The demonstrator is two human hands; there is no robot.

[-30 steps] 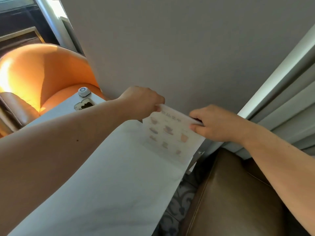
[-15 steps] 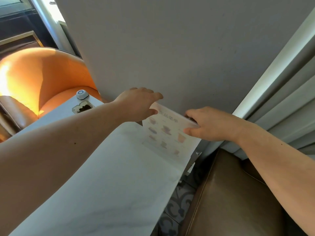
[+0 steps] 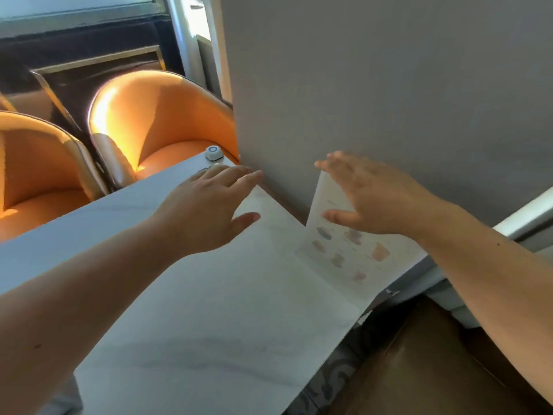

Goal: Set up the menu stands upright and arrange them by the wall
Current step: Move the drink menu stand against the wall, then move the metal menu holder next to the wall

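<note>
— White marble is what we see first: the table (image 3: pixel 209 319) runs away from us up to the grey wall (image 3: pixel 374 85), and both our arms reach over it.

— And where is the menu stand?

— We see the menu stand (image 3: pixel 344 250) at the far right corner of the table, close by the wall. It stands up with its printed side to us; small pictures of cups and drinks are on it, but too blurred for us to read. We cannot tell if its top edge touches the wall.

— What does our right hand do?

— Our right hand (image 3: pixel 371 199) is spread, palm down, fingers apart. It hangs in front of the upper part of the menu stand and holds nothing. If the palm touches the sheet, we cannot say.

— And the left one?

— Our left hand (image 3: pixel 209 205) is also spread and empty, above the table, left of the stand and apart from it. Its fingers point to the corner where table and wall meet.

— Anything behind it?

— A small white round button (image 3: pixel 214 152) sits at the far end of the table, just beyond our left fingertips. Behind are two orange chairs (image 3: pixel 167 121), and a brown seat (image 3: pixel 434 369) is at the lower right.
</note>
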